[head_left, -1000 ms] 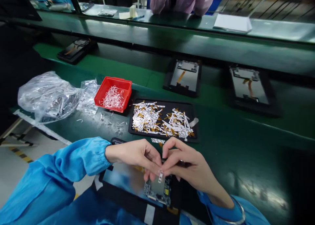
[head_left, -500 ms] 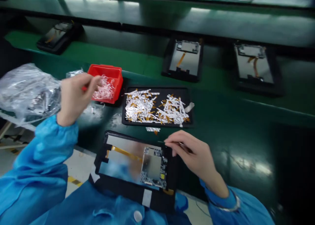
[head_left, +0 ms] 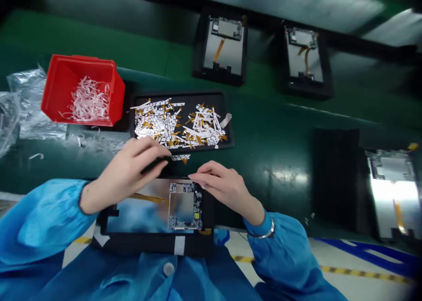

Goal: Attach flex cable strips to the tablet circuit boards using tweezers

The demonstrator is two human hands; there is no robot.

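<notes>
Pinching a black tool in your left hand's grip, just above the panel.
Your right hand lies open, fingertips at the panel's top edge; the panel sits on the table, just below a tray of strips, near a red bin.

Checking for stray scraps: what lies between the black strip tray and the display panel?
The head view shows a few loose white-and-amber strips on the bench, beside the left hand.
</notes>
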